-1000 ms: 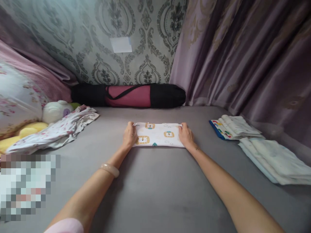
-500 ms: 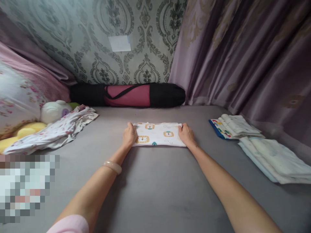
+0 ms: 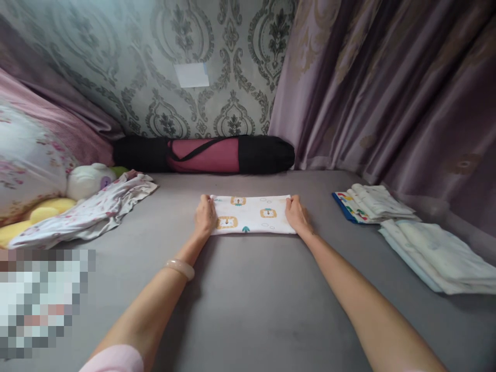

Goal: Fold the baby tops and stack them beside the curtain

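A folded white cloth (image 3: 251, 216) with orange and teal prints lies in a wide rectangle on the grey sheet (image 3: 263, 289). My left hand (image 3: 205, 214) is closed on its left end, and my right hand (image 3: 298, 214) grips the right end. Between them the cloth is flat and stretched, its far edge straight. The fingertips are partly hidden behind and under the fabric.
Folded cloths (image 3: 437, 256) and a smaller stack (image 3: 375, 202) lie at the right. To the left are a crumpled garment (image 3: 89, 212), a plush toy (image 3: 91, 181) and a floral pillow (image 3: 31, 160). A black and red roll bag (image 3: 209, 155) rests along the wall.
The cloth's far edge, uneven before, is now straighter. My left hand has shifted very slightly left with the cloth's end. The view has tilted up a little.
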The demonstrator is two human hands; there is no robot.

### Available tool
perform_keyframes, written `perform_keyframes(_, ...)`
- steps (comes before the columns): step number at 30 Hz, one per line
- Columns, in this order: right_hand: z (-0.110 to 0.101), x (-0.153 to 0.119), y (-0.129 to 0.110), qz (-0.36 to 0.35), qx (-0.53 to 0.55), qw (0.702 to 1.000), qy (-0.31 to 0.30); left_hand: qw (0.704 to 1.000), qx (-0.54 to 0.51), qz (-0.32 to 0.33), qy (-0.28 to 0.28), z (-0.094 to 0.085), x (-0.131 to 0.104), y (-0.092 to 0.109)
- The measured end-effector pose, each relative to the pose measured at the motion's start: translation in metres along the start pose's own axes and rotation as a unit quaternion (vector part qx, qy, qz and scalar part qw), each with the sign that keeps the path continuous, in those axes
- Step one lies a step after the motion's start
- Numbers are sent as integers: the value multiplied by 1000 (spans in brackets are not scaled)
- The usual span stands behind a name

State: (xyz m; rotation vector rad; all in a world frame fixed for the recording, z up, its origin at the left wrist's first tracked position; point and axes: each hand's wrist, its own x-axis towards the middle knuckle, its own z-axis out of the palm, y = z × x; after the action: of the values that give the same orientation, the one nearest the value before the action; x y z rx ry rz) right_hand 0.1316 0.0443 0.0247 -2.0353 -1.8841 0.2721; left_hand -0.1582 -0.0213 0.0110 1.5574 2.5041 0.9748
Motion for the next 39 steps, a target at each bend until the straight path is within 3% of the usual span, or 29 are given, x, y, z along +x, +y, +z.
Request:
perform_keyframes(3,1,-1,-2,11,-4,1000,0,1000,0,24,1,-1,0,0)
perform_keyframes(9,0,1,-4,17,-24,999,-15,996,50,28,-63,-3,1,0)
perform_keyframes(17,1,10,3,17,-4,1000,-21,994,66,41,-82,1,4,-6)
perform_keyframes(21,-10,11,10,15,8,999,-48,998,43,37,-27,-7,5,-10)
perform_keyframes(23,-17,4,7,8,-6,1000,-23,997,50,57,5,-13,0,-5)
perform_keyframes(26,-20,-13,-16,-74,-36,996,30,987,60,144,-22,-14,-16,16)
perform_keyframes(28,-12,-28,-41,-191,-36,981,-1,971,55,219,-82,-6,-28,36)
perform_keyframes(31,10,-47,-73,-327,-39,942,-63,966,59,218,-125,11,-42,59)
perform_keyframes(35,35,-59,-86,-329,-46,936,-113,968,80,189,-147,27,-45,59)
perform_keyframes(39,40,-57,-80,-319,-38,940,-118,962,96,210,-142,29,-42,43)
